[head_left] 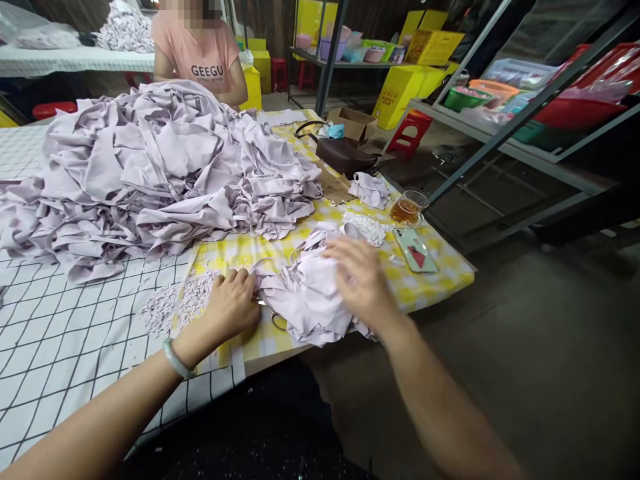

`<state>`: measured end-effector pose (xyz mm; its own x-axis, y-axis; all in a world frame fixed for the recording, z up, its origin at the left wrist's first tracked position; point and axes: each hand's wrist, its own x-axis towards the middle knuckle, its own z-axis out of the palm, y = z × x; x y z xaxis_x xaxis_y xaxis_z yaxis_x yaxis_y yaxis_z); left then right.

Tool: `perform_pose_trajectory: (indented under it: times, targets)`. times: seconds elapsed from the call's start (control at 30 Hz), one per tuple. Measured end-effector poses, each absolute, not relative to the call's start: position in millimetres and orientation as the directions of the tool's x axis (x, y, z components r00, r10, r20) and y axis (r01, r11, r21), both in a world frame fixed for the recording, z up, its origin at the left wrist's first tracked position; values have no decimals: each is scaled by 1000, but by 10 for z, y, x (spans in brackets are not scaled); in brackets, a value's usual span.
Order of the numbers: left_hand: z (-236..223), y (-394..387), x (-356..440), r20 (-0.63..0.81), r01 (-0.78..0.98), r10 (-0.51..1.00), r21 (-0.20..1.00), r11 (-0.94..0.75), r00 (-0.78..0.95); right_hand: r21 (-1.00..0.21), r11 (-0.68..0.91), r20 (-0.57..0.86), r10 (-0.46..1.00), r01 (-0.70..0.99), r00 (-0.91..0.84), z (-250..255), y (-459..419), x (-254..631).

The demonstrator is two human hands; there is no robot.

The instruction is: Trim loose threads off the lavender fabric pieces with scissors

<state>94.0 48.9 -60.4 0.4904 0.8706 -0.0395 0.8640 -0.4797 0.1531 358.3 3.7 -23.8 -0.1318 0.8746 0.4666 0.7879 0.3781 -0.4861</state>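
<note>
A bunched heap of lilac fabric pieces (pixel 315 293) lies at the table's front edge. At its left side, my left hand (pixel 233 301) is closed with the knuckles up; fabric reaches its fingertips, and what it grips is hidden. A pair of scissors (pixel 279 321) is partly under the fabric, one handle loop and a bit of metal showing beside that hand. Over the right part of the heap is my right hand (pixel 363 277), smeared by motion, its fingers stretched out and apart, palm toward the cloth. Small lilac clippings (pixel 175 308) are scattered left of my left hand.
A large mound of lilac fabric (pixel 150 160) covers the table's far side, with a person (pixel 200 53) behind it. To the right are white scraps (pixel 367 229), a glass cup of tea (pixel 407 209), a phone (pixel 416 251) and a brown bag (pixel 345 155). Metal shelving (pixel 515 137) stands beyond.
</note>
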Motion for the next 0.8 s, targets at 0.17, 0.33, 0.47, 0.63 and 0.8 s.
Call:
perform_pose_trajectory:
  times: [0.17,0.33,0.47,0.63,0.8]
  targets:
    - [-727,511,921,18,875,881,106,-473,474,-332,418,289,899,845,-331,-606,125,2997]
    - [-800,537,926,50,769,778,123,-627,627,-650,184,439,883,737,167,-514,488,3458]
    - [-815,507,867,76,646,659,141,-750,748,-803,116,402,829,585,387,-531,707,3727]
    - [-832,482,623,117,626,645,163,-763,756,-869,201,391,840,452,377,-412,840,3782]
    - [-488,738,676,271,647,705,281,-709,655,-927,372,373,902,48,216,93,970,3738]
